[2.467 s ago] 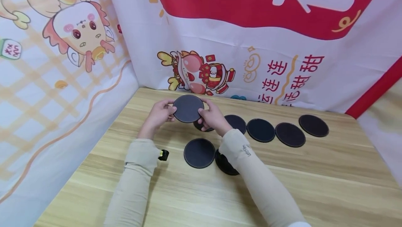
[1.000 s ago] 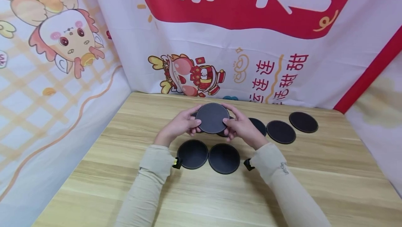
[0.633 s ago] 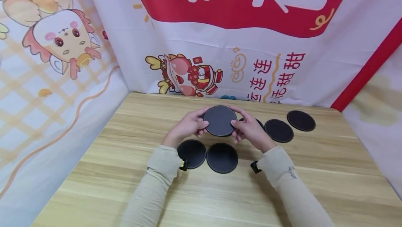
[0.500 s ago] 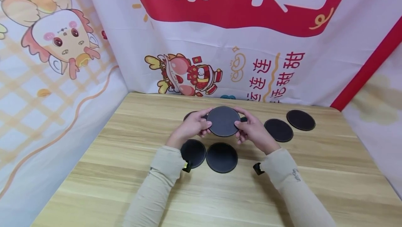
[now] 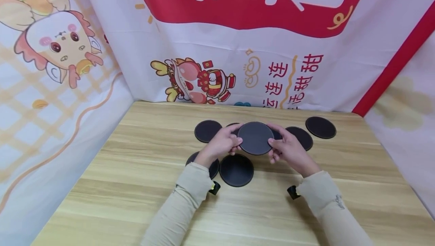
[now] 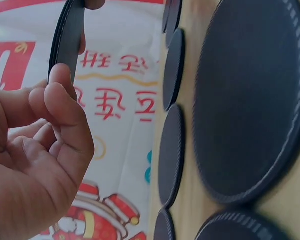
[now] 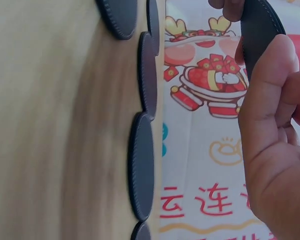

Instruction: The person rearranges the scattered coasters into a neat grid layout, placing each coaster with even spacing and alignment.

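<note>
In the head view, a round black coaster (image 5: 255,138) with stitching along its rim is held up above the table, its flat face toward me. My left hand (image 5: 221,144) pinches its left edge between thumb and fingers, and my right hand (image 5: 289,147) pinches the right edge. The left wrist view has the held coaster (image 6: 69,42) nearly edge-on, raised off the wood. From the right wrist, the same coaster (image 7: 260,32) shows above the right thumb. Two more coasters lie side by side nearer me, the right one (image 5: 236,170) in full sight and the left one (image 5: 211,167) partly behind my left wrist.
Behind the hands, a row of several similar coasters lies on the wooden table (image 5: 136,200), from a left one (image 5: 208,131) to a right one (image 5: 300,138). A separate coaster (image 5: 321,127) sits farther back right. Printed cloth (image 5: 204,42) hangs along the table's back edge.
Both hands have carried the coaster rightward along the row, uncovering the row's left coaster. The head view has turned slightly right. The grip on the coaster stays the same.
</note>
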Tool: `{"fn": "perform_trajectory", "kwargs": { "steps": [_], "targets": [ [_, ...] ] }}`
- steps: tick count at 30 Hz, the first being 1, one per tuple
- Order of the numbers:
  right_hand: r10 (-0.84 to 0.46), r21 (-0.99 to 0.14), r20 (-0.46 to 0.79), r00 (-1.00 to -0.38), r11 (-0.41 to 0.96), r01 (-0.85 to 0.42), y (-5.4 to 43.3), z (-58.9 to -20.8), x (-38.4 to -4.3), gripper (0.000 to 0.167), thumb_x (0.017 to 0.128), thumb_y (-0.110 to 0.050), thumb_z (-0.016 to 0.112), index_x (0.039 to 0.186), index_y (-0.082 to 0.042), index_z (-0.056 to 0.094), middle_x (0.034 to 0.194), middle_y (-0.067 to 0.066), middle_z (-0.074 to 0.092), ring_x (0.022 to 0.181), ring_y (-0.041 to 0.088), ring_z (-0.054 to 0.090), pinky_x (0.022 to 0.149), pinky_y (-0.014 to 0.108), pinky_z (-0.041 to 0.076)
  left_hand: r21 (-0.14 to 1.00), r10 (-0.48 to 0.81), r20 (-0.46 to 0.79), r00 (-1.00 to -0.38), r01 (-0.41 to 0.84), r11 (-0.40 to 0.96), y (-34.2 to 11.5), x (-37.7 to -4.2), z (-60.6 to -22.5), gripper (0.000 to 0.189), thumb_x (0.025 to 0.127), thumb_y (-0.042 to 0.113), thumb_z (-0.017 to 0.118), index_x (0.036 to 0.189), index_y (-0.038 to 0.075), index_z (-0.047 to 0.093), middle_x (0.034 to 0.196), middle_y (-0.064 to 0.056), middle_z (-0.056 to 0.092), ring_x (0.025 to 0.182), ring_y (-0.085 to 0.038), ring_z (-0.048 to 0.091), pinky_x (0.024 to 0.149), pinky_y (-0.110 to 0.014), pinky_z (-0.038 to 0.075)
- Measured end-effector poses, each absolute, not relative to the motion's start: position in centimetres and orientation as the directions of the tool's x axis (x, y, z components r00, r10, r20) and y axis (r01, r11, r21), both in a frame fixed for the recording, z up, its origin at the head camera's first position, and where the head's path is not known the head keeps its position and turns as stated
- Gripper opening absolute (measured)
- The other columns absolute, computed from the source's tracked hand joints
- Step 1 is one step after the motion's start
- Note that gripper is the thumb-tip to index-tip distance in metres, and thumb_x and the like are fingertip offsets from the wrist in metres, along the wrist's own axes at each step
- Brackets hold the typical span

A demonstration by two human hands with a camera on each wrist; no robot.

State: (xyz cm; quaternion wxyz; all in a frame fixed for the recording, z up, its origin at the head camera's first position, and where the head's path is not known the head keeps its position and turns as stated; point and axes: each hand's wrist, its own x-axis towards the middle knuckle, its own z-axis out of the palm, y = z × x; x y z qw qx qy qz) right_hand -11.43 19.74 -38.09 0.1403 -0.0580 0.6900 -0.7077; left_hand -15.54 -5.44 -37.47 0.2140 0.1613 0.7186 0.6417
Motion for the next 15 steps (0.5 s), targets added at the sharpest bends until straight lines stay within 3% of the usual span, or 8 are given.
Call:
{"fn": "perform_trajectory", "kwargs": {
  "steps": [8, 15],
  "targets": [
    [-0.258, -0.983, -0.177, -0.950, 0.008, 0.181, 21.9, -39.7, -9.6, 0.064, 0.106, -0.009, 0.053, 0.161, -0.011, 0.021, 0.071, 0.024, 0.065, 0.050, 0.015, 0.055, 0.058, 0.038, 0.058, 0.976, 0.511, -0.126, -0.850, -0.014, 0.218, -3.1, -14.6, -39.1, 0.057, 0.100, -0.001, 0.055, 0.155, 0.006, 0.039, 0.076, -0.016, 0.067, 0.055, -0.017, 0.056, 0.051, -0.025, 0.049],
    [-0.300, -0.981, -0.185, -0.936, -0.005, 0.195, 23.5, -41.6, -8.1, 0.066, 0.105, -0.007, 0.052, 0.159, -0.005, 0.014, 0.069, 0.015, 0.067, 0.050, 0.014, 0.055, 0.056, 0.034, 0.057, 0.945, 0.519, -0.180, -0.835, 0.000, 0.327, -1.3, -13.7, -40.5, 0.058, 0.099, -0.001, 0.057, 0.154, 0.003, 0.040, 0.071, -0.008, 0.068, 0.060, -0.021, 0.060, 0.047, -0.025, 0.046]
  ]
}}
